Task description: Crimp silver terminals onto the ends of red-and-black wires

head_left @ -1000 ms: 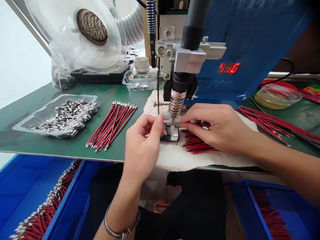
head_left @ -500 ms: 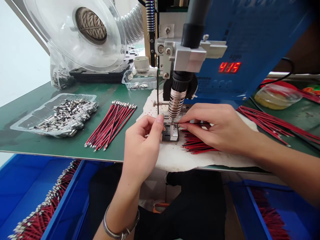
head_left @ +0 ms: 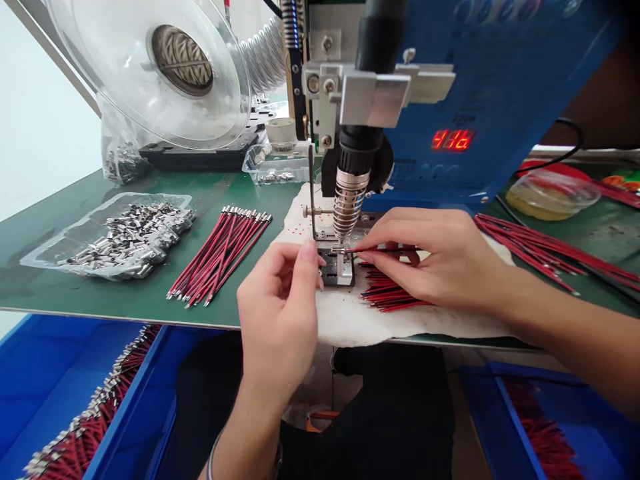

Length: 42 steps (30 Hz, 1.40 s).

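My right hand (head_left: 440,260) pinches a red and black wire (head_left: 395,250) between thumb and fingertips. The wire's left end lies on a small metal fixture (head_left: 345,270), with a little metal part at that end. Directly above it stands the spring-wrapped tip of a soldering head (head_left: 350,200). My left hand (head_left: 280,313) is closed just left of the fixture, thumb pressed to curled fingers; whatever it may hold is hidden. Beneath the right hand, a bundle of red and black wires (head_left: 387,290) rests on a white cloth (head_left: 345,320).
Left on the green table are wires with metal ends (head_left: 220,257) and a clear tray (head_left: 40,257) of metal parts. The blue machine (head_left: 480,87) rises behind. More wires (head_left: 535,253) lie right. Blue bins (head_left: 133,407) stand below the table edge.
My left hand has drawn back from the fixture, down and to the left. My right hand stays by the fixture with the wire. The view has shifted slightly.
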Available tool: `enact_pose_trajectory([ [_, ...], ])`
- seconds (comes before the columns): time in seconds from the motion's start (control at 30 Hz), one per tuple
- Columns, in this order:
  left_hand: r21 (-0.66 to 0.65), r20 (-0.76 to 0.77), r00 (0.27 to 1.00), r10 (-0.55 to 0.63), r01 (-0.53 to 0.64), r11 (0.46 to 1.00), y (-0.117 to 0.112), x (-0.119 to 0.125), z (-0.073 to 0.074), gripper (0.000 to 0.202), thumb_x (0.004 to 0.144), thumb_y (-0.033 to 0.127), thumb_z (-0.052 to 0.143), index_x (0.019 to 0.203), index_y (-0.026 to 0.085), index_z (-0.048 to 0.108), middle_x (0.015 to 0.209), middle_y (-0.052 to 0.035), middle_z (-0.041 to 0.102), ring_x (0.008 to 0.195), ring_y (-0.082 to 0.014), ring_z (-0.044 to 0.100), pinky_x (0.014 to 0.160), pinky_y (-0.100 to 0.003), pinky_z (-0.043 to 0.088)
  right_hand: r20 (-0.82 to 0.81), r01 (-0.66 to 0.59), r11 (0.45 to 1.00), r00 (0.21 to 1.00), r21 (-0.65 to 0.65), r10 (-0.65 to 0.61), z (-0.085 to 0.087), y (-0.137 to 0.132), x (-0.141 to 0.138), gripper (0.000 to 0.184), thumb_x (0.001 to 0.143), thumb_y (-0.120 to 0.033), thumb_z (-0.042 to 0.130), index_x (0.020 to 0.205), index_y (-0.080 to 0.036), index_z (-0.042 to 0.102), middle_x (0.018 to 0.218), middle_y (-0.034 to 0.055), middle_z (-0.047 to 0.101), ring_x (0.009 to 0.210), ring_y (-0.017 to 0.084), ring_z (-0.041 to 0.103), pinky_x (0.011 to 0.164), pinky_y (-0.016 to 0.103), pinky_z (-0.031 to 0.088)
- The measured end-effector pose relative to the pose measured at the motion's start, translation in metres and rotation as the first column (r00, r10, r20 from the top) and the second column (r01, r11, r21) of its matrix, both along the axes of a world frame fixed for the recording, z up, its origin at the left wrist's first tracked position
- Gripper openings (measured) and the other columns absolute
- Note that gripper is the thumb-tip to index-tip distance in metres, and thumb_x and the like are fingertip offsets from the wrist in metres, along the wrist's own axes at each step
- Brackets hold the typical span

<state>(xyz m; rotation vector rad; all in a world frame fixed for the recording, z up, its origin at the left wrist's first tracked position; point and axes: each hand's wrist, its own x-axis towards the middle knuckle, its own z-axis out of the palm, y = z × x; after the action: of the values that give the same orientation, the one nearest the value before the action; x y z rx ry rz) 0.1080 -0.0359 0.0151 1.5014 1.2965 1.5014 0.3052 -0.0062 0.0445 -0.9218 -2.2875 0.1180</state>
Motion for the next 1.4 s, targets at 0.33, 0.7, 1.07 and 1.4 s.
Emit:
enact_pose_trajectory([
  [0.33, 0.108, -0.358, 0.928, -0.105, 0.154, 0.982, -0.033, 0.021, -0.001, 0.014, 0.090, 0.023, 0.063, 0.098, 0.021, 0.074, 0.050, 0.0038, 0.048, 0.042, -0.0104, 0.041, 0.044, -0.026, 0.035, -0.093, -0.124, 0.989, 0.987, 0.083, 0.132, 0.004, -0.014, -0.001, 0.007, 0.088, -0.015, 0.066, 0.085, -0.021, 0.065, 0.076, 0.0002, 0.069, 0.068, 0.013, 0.061, 0.060, 0.027, 0.048],
  [0.7, 0.066, -0.169, 0.982, -0.087, 0.099, 0.993, -0.035, 0.019, -0.004, 0.014, 0.088, 0.021, 0.065, 0.074, 0.022, 0.065, 0.060, 0.0020, 0.058, 0.050, -0.0112, 0.050, 0.045, -0.026, 0.036, -0.112, -0.287, 0.958, 0.952, 0.003, 0.285, 0.004, -0.017, 0.001, 0.012, 0.093, -0.021, 0.065, 0.104, -0.022, 0.066, 0.083, 0.0010, 0.071, 0.070, 0.012, 0.063, 0.064, 0.026, 0.049],
  [1.07, 0.104, -0.659, 0.709, 0.250, -0.244, 0.964, 0.019, -0.058, 0.028, 0.020, 0.084, 0.037, 0.065, 0.072, 0.021, 0.066, 0.053, 0.0028, 0.056, 0.051, -0.0135, 0.045, 0.056, -0.029, 0.030, 0.376, -0.247, 0.968, 0.893, -0.051, 0.248, 0.004, 0.002, 0.020, 0.014, 0.088, -0.016, 0.057, 0.089, -0.019, 0.071, 0.074, 0.0010, 0.065, 0.066, 0.014, 0.056, 0.058, 0.029, 0.035],
  [1.4, 0.080, -0.811, 0.522, 0.266, -0.351, 0.933, 0.064, -0.074, 0.022, 0.024, 0.075, 0.047, 0.074, 0.067, 0.024, 0.073, 0.059, -0.0040, 0.048, 0.059, -0.0182, 0.031, 0.065, -0.032, 0.017, 0.356, -0.239, 0.960, 0.893, -0.145, 0.276, 0.008, 0.000, 0.018, 0.011, 0.090, -0.020, 0.058, 0.089, -0.019, 0.069, 0.077, 0.0017, 0.066, 0.067, 0.014, 0.057, 0.060, 0.028, 0.034],
])
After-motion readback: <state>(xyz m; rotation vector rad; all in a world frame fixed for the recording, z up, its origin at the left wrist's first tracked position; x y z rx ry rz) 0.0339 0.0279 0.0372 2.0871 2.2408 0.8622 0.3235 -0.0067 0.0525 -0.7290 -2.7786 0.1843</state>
